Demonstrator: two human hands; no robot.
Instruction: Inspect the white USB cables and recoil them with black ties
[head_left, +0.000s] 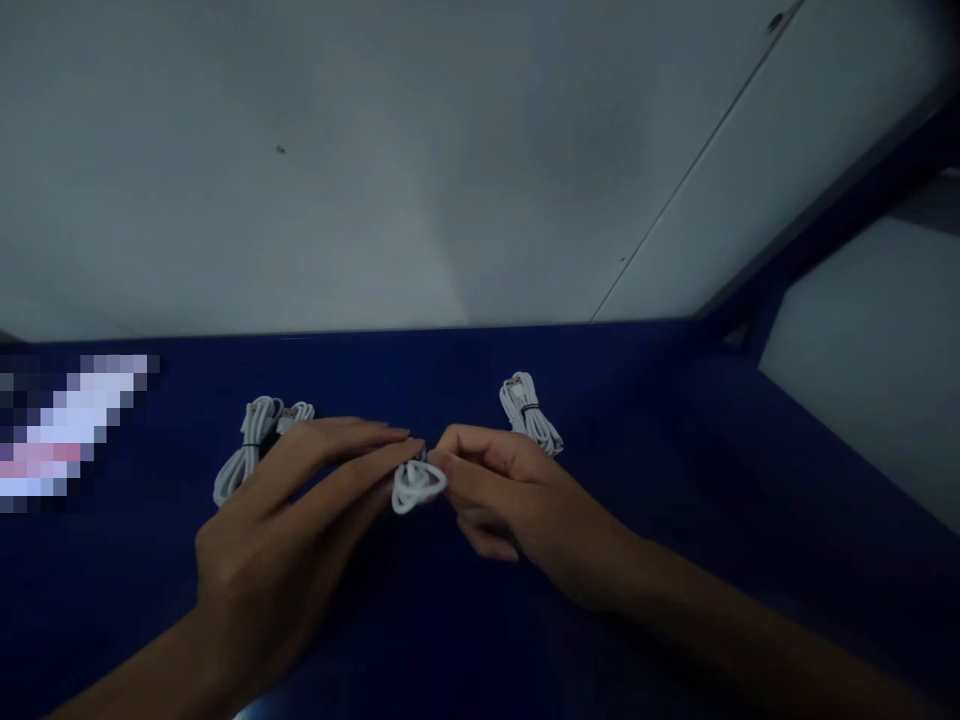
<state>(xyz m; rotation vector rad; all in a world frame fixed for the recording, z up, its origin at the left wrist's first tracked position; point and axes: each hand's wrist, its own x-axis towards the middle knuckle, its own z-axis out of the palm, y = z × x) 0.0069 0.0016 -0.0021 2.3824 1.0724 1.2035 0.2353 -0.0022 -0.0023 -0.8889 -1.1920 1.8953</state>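
Observation:
Both my hands meet over a dark blue table point(675, 470). Between their fingertips is a small coil of white cable point(417, 486), looped into a rough triangle. My left hand point(300, 520) stretches its fingers flat toward the coil and touches its left side. My right hand point(510, 495) pinches the coil's right side between thumb and forefinger. A tied bundle of white cable point(247, 445) lies just behind my left hand. Another tied white bundle point(529, 412) lies behind my right hand.
A pale grey wall point(375, 160) rises straight behind the table's far edge. At the left edge of the table sits a blurred-out patch point(64, 430). A dark blue frame bar point(840, 220) runs diagonally at the right, with a grey surface beyond it.

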